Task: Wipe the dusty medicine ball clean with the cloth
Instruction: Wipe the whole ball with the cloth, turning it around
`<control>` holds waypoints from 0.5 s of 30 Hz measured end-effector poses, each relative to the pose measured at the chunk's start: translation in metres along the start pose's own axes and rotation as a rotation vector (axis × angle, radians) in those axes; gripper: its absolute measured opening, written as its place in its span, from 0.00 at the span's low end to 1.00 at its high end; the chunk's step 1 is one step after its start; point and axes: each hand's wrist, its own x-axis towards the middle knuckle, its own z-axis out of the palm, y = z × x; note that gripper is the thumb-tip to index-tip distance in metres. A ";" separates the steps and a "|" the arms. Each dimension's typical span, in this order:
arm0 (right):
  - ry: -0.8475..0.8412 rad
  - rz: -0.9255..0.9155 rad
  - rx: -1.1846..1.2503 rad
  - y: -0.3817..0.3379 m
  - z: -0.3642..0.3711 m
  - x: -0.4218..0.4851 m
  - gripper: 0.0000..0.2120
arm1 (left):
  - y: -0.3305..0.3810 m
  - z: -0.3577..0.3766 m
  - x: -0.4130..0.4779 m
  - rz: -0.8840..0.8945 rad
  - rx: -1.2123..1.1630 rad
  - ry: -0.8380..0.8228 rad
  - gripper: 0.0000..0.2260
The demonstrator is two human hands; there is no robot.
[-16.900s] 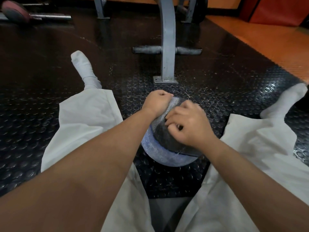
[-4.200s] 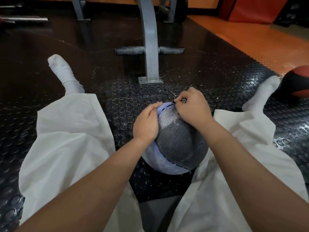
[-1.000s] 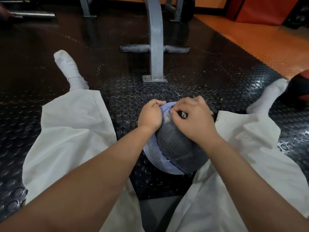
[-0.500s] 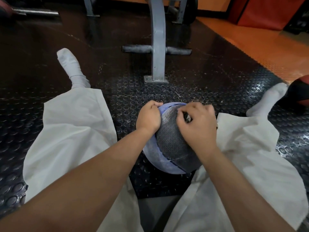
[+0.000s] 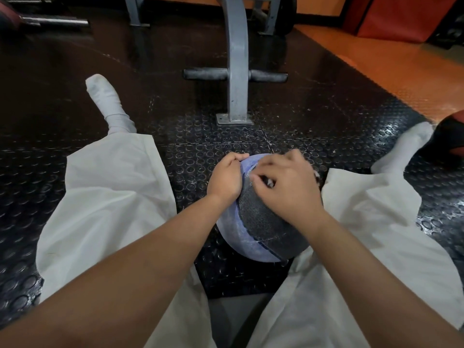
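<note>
On the ball [image 5: 261,222], the seam [image 5: 251,234] runs far-left to near-right. Left hand [image 5: 224,178] grips its side; right hand [image 5: 288,189] pinches cloth [image 5: 270,182] on top.

The ball [image 5: 253,237] has two colours: one pale blue-violet panel and one dark grey panel with a fine dotted grain. The bit of cloth [image 5: 270,182] on it looks whitish. The mat [image 5: 200,151] is black, with a pattern of raised circles. Trousers [image 5: 113,192] and socks [image 5: 108,101] are white. At 12 o'clock the frame [image 5: 236,71] is plain grey. At 2 o'clock the floor [image 5: 401,71] is orange. At 3 o'clock a second ball [image 5: 449,131] is black and red.
</note>
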 end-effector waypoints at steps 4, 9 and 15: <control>-0.143 -0.277 0.069 -0.010 -0.008 -0.010 0.10 | -0.001 -0.005 -0.005 0.003 -0.030 0.000 0.16; -0.184 -0.037 0.265 0.015 -0.012 0.011 0.08 | -0.007 -0.007 -0.013 0.014 -0.016 0.059 0.15; -0.056 -0.011 -0.022 -0.020 0.003 -0.007 0.14 | -0.003 -0.005 -0.009 -0.033 -0.001 0.114 0.16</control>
